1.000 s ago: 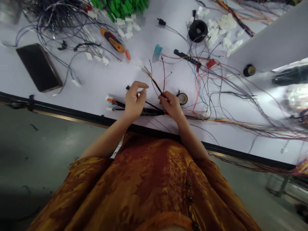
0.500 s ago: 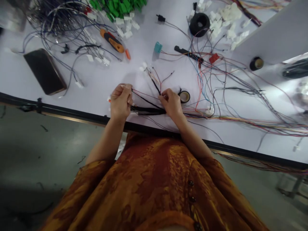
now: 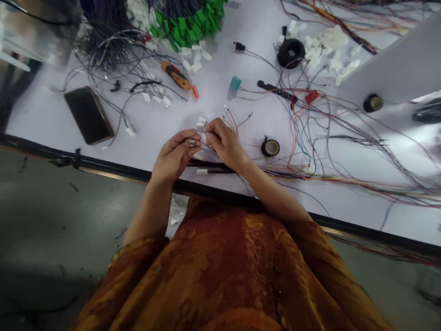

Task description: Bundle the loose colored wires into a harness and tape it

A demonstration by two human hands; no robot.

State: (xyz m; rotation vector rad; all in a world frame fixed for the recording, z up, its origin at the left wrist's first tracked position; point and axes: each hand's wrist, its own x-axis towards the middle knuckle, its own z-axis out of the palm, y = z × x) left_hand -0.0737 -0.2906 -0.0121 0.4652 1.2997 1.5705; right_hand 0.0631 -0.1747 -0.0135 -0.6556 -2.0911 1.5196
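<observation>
My left hand is closed in a pinch on a thin wire, and a small pale piece shows at its fingertips. Close by on the right, my right hand pinches a thin wire too, its fingertips almost meeting those of the left. Just beyond them lie small white connectors. Black-wrapped branches of a wire harness run beneath the right wrist, with a white connector on one end. Loose red and black wire ends stick out behind the right hand.
A roll of black tape sits right of my hands. Further off are a phone, an orange-black screwdriver, a teal connector, a red connector and green connectors. The table's dark edge runs before me.
My right hand has moved left, off the black-wrapped branch, to beside my left hand. The white connector by the harness now shows clearly. The whole view has shifted slightly.
</observation>
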